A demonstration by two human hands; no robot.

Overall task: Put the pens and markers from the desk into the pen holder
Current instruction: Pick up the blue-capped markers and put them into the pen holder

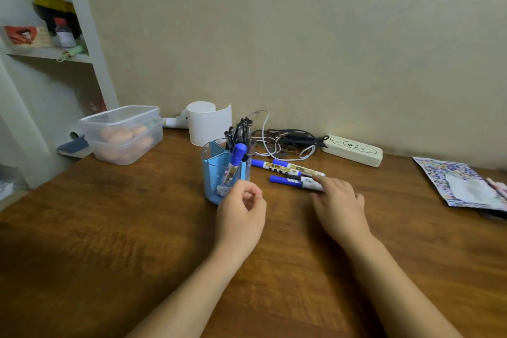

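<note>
A clear blue pen holder (212,170) stands mid-desk with several dark pens (240,132) and one blue-capped marker (236,156) in it. My left hand (241,211) hovers just in front of the holder, fingers loosely curled, holding nothing. Three blue-capped markers lie on the desk right of the holder: two farther ones (277,167) side by side and a nearer one (290,181). My right hand (340,206) lies palm down with its fingertips touching the white end of the nearer marker, not closed around it.
A clear lidded food box (123,132) sits at the back left. A white paper roll (208,123), tangled cables (285,143) and a white power strip (354,149) line the wall. A patterned booklet (463,181) lies at the far right. White shelves (82,35) stand at the left.
</note>
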